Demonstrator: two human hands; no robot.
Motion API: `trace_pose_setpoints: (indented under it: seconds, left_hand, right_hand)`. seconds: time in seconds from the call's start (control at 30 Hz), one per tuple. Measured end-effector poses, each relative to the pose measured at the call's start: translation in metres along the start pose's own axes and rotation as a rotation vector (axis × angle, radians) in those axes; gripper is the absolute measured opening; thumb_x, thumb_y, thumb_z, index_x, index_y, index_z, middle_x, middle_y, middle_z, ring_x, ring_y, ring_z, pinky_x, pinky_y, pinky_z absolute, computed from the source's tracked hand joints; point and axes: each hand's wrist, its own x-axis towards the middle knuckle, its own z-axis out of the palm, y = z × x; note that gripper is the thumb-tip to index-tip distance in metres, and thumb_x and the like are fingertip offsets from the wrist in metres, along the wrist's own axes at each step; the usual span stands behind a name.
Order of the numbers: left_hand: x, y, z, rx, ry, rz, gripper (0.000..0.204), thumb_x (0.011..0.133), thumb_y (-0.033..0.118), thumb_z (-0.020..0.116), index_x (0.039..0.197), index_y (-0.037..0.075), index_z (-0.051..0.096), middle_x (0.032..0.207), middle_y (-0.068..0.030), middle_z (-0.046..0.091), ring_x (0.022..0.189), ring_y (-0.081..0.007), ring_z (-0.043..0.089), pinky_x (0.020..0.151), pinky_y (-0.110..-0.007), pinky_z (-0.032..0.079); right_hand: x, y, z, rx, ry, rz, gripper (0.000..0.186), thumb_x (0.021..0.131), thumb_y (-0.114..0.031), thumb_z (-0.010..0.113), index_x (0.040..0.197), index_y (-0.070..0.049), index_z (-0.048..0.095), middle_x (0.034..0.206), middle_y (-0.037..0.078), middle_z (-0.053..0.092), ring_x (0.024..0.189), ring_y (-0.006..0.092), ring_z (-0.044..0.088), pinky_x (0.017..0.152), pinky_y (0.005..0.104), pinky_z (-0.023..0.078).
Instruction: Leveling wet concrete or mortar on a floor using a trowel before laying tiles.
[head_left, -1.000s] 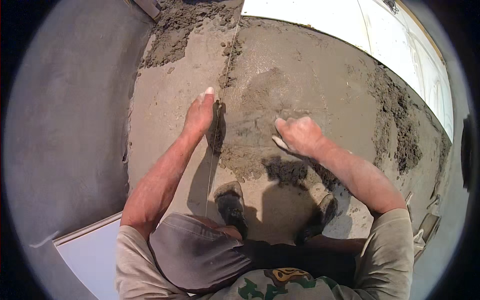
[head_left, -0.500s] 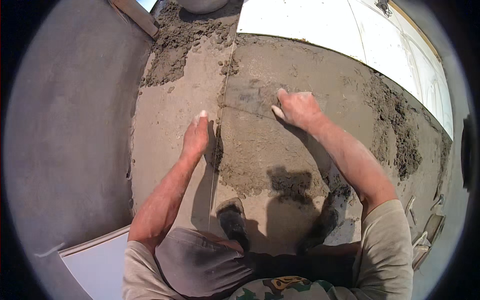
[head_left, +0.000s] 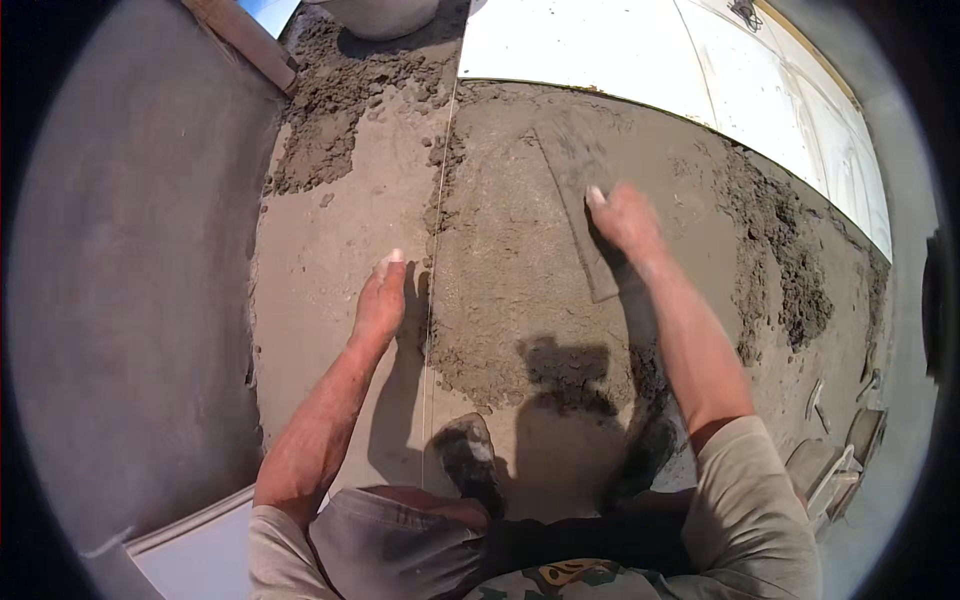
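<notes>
The flat mortar-coated trowel (head_left: 578, 205) lies on the wet mortar bed (head_left: 510, 300), running from 11 o'clock down to 5 o'clock beneath your right hand (head_left: 625, 220), which presses on it with fingers curled over its edge. Your left hand (head_left: 380, 300) rests open and flat on the smoother screed at 9 o'clock of the trowel, well apart, just beside a taut string line (head_left: 435, 270). White tiles (head_left: 590, 45) sit at 12 o'clock.
</notes>
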Motion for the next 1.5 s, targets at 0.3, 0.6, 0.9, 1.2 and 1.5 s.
trace_pose_setpoints:
  seconds: [0.3, 0.6, 0.9, 1.2, 1.5]
  left_hand:
    - [0.006, 0.011, -0.003, -0.098, -0.023, -0.041, 0.072, 0.097, 0.053, 0.033, 0.131, -0.01, 0.044, 0.135, -0.0261, 0.047, 0.13, -0.0347, 0.041, 0.108, -0.036, 0.03]
    - [0.005, 0.003, -0.006, -0.112, 0.008, -0.103, 0.073, 0.097, 0.054, 0.034, 0.136, -0.007, 0.041, 0.138, -0.0217, 0.045, 0.128, -0.029, 0.044, 0.109, -0.037, 0.029]
    - [0.002, -0.003, 0.003, -0.047, -0.025, 0.006, 0.074, 0.097, 0.055, 0.034, 0.136, -0.008, 0.04, 0.139, -0.0219, 0.044, 0.131, -0.0296, 0.042, 0.11, -0.037, 0.029]
    - [-0.004, 0.011, 0.007, 0.024, 0.044, -0.028, 0.07, 0.098, 0.051, 0.031, 0.13, -0.009, 0.046, 0.135, -0.0269, 0.047, 0.131, -0.0345, 0.041, 0.109, -0.036, 0.029]
    - [-0.016, 0.019, 0.006, 0.028, 0.026, 0.055, 0.062, 0.099, 0.047, 0.032, 0.125, -0.007, 0.05, 0.128, -0.0279, 0.052, 0.126, -0.0367, 0.046, 0.106, -0.038, 0.032]
  right_hand:
    - [-0.013, -0.061, 0.014, 0.261, -0.395, -0.097, 0.055, 0.088, -0.042, 0.054, 0.099, 0.011, 0.064, 0.098, 0.03, 0.064, 0.093, 0.041, 0.064, 0.082, 0.0451, 0.05]
    - [-0.105, 0.021, 0.026, -0.285, -0.478, -0.691, 0.047, 0.089, -0.044, 0.052, 0.099, 0.002, 0.055, 0.077, 0.022, 0.064, 0.073, 0.0362, 0.065, 0.068, 0.0468, 0.052]
    - [-0.014, 0.008, 0.011, -0.455, -0.003, -0.927, 0.042, 0.093, -0.044, 0.052, 0.088, -0.002, 0.047, 0.058, 0.012, 0.057, 0.053, 0.0283, 0.06, 0.047, 0.0415, 0.05]
    - [0.036, -0.037, -0.01, -0.344, 0.105, -0.639, 0.036, 0.09, -0.034, 0.059, 0.094, 0.001, 0.053, 0.081, 0.02, 0.066, 0.081, 0.035, 0.067, 0.071, 0.0438, 0.054]
    - [0.053, -0.067, -0.013, -0.185, 0.126, -0.306, 0.04, 0.089, -0.036, 0.06, 0.102, 0.002, 0.059, 0.099, 0.022, 0.066, 0.098, 0.0358, 0.064, 0.085, 0.0434, 0.051]
